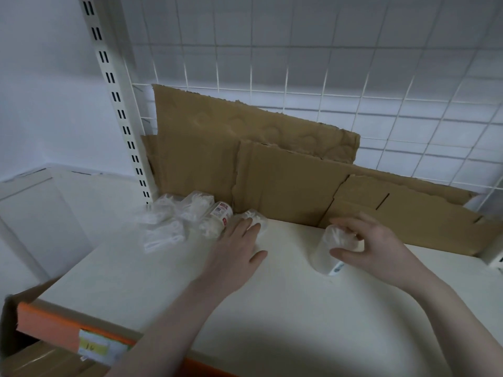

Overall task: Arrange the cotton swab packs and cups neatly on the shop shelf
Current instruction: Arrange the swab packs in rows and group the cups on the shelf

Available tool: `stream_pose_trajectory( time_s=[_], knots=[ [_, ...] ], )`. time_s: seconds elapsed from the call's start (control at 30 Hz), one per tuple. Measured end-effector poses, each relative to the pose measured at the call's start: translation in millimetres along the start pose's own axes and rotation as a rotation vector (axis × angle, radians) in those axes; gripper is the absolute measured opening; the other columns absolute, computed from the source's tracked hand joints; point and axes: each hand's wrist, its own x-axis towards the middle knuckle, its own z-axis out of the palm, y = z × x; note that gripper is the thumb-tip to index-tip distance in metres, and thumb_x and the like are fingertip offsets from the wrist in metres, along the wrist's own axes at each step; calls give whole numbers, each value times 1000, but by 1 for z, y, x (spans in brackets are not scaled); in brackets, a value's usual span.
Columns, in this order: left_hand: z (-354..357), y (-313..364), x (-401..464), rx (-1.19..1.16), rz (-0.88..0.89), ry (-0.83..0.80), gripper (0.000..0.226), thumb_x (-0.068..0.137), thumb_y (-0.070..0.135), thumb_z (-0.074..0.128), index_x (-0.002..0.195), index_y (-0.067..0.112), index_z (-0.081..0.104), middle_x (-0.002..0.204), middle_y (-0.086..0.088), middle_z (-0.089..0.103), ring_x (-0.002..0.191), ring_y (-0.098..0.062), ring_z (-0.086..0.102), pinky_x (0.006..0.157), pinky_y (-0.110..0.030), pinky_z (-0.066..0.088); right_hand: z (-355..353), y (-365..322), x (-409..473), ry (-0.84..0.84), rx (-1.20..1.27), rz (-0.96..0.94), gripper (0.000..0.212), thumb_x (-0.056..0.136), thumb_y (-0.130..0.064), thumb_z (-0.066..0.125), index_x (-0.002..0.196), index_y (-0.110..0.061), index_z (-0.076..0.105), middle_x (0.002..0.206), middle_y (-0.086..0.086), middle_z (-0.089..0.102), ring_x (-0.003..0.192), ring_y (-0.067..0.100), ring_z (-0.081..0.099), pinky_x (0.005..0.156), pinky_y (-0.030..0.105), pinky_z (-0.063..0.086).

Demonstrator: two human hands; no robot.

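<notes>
— Starting at the far left?

— Seeing a brown box poking in at the lower left corner, just under the orange front edge of the white shelf. Noticing a yellowish label stuck on that edge, marked in pen, too blurred for reading.

— And further in?

— Spotting a slotted white upright rising at the shelf's back left. Finding clear cotton swab packs bunched at its foot, some overlapping. Lying just right of them, a labelled swab container on its side, red and white print facing up.

— The hands?

— Reaching forward with the left hand, fingers straight and flat, fingertips resting on a small clear pack near the back, just beside the labelled container. Not gripping, only pressing or touching.

— And the other?

— Curling the right hand around a clear cup of swabs, thumb on the near side, fingers over the far side, cup tilted, its base on or just above the shelf, impossible to say which.

— Behind all that?

— Leaning torn cardboard sheets against a white wire grid along the back.
</notes>
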Motion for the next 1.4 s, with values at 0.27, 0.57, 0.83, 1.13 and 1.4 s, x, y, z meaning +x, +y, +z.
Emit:
stream_pose_trajectory(
  time_s=[0.27, 0.57, 0.83, 1.13, 1.4],
  knots=[
    [30, 3, 23, 254, -10, -5, 63, 46, 46, 87, 92, 5, 73, 92, -10, 71, 85, -25, 69, 72, -34, 55, 1, 0, -16, 54, -75, 89, 51, 73, -31, 75, 121, -24, 60, 105, -6, 51, 96, 14, 52, 84, 30, 44],
    [13, 9, -1, -14, 132, -48, 44, 83, 44, 43, 108, 16, 65, 112, 4, 63, 102, -15, 61, 89, -21, 40, -2, 1, -22, 92, -81, 100, 49, 74, -29, 75, 120, -24, 60, 105, -10, 50, 95, 12, 52, 80, 24, 38],
    [7, 4, 1, -106, 86, -122, 67, 83, 61, 45, 138, 22, 39, 142, 8, 34, 133, -10, 27, 105, -20, 22, 0, -3, -25, 58, -111, 76, 52, 78, -35, 70, 127, -32, 52, 108, -15, 47, 98, 10, 49, 78, 21, 34],
    [9, 14, 21, 18, -60, -279, 67, 81, 59, 58, 135, 24, 41, 140, 6, 40, 128, -15, 37, 102, -25, 28, -3, -9, -27, 88, -209, 85, 51, 81, -40, 64, 129, -27, 51, 112, -4, 53, 103, 18, 51, 78, 23, 36],
    [-15, 60, -13, -64, -155, -351, 66, 76, 55, 66, 133, 30, 44, 131, 7, 48, 121, -15, 42, 100, -25, 34, -26, -5, -39, 91, -278, 194, 41, 83, -39, 58, 119, -20, 54, 100, 3, 50, 90, 24, 50, 68, 29, 36]
  ],
)
